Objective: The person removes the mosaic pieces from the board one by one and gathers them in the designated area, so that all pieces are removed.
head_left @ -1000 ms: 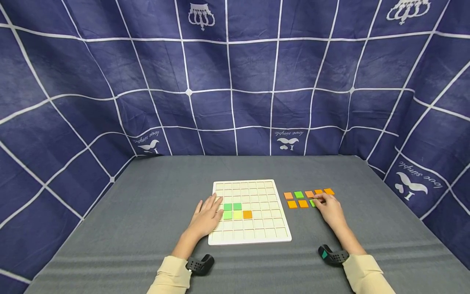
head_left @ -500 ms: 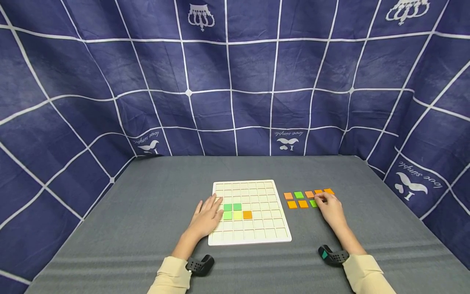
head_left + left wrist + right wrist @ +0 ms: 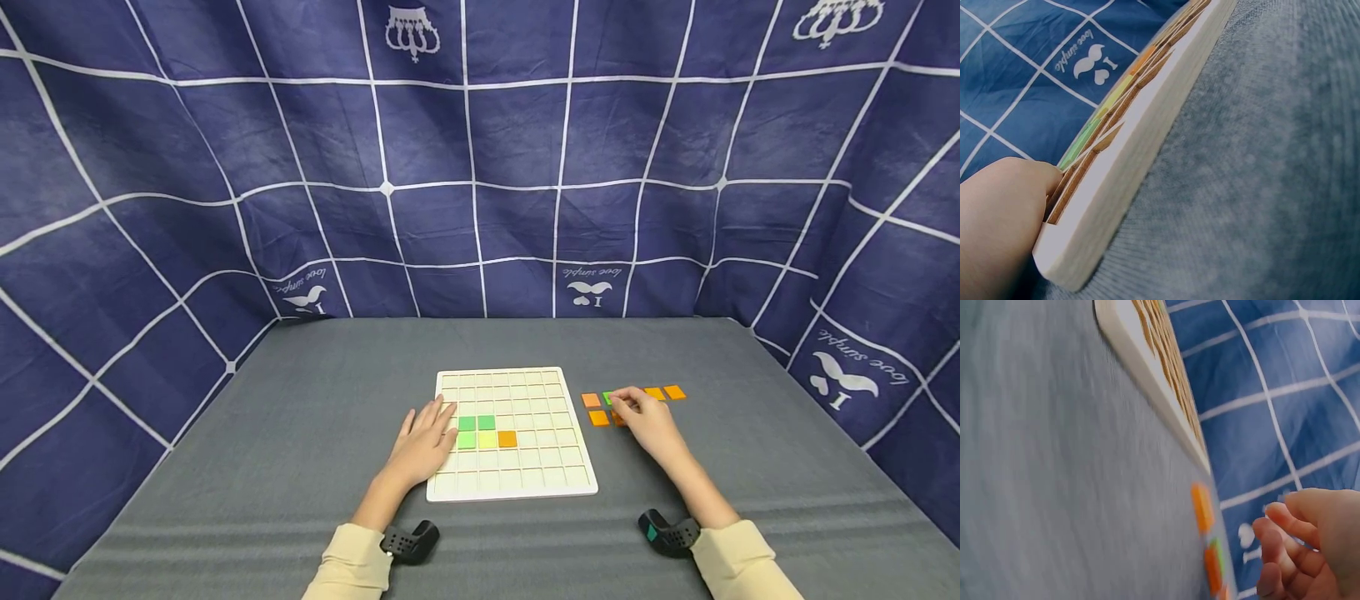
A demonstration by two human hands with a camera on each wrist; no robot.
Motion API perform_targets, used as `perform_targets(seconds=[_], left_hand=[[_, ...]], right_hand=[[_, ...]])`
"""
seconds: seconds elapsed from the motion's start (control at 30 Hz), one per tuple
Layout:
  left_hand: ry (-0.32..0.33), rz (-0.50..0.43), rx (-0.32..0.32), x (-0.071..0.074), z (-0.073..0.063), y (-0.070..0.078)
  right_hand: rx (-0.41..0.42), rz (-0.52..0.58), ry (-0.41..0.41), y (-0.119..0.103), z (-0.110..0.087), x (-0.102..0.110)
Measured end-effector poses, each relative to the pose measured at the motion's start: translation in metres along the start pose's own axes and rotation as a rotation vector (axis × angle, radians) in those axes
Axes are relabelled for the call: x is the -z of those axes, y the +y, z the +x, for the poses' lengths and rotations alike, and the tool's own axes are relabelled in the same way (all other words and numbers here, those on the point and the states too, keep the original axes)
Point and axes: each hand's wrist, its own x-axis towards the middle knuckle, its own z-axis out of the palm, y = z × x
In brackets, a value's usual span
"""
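The left hand point(image 3: 422, 446) lies flat with spread fingers on the left edge of a cream grid board point(image 3: 540, 475). Two dark green tiles point(image 3: 477, 422), a light green tile point(image 3: 467, 440), a yellow tile point(image 3: 487, 439) and an orange tile point(image 3: 507, 439) sit in its cells. Right of the board, my right hand point(image 3: 651, 425) hovers over two rows of loose tiles, thumb and fingertips drawn close together near a green tile point(image 3: 607, 398). In the right wrist view its fingers point(image 3: 1272, 540) are curled; no tile shows plainly between them. The hand hides some tiles.
Loose tiles include a salmon one point(image 3: 591, 400), an orange one point(image 3: 598, 418) and another orange one point(image 3: 675, 392) at the far right. A grey cloth covers the table point(image 3: 360, 358). Behind hangs a blue curtain point(image 3: 517, 225) with white lines.
My right hand has moved left along the tile rows, from the lower green tile toward the upper green one, and now covers the lower one's place. My left hand stays put.
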Motion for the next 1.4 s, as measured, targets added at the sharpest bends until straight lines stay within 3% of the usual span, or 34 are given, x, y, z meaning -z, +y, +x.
perform_targets(seconds=[0.43, 0.63, 0.83, 0.97, 1.17, 1.4], left_hand=[[-0.011, 0.000, -0.003, 0.001, 0.000, 0.000], [-0.004, -0.007, 0.001, 0.000, 0.000, -0.001], [-0.010, -0.011, -0.002, 0.000, 0.000, 0.000], [-0.013, -0.005, 0.001, -0.002, 0.000, 0.001], [-0.012, 0.002, 0.010, -0.004, 0.001, 0.001], [-0.008, 0.004, 0.008, -0.002, 0.002, 0.001]], right_hand=[[0.056, 0.082, -0.166, -0.058, -0.026, -0.034], [0.139, 0.021, -0.175, -0.081, -0.034, -0.058], [0.201, 0.039, -0.181, -0.099, -0.027, -0.080], [0.204, 0.060, -0.169, -0.104, -0.017, -0.096], [0.143, 0.102, -0.139, -0.102, -0.009, -0.117], [0.119, 0.098, -0.109, -0.101, -0.007, -0.127]])
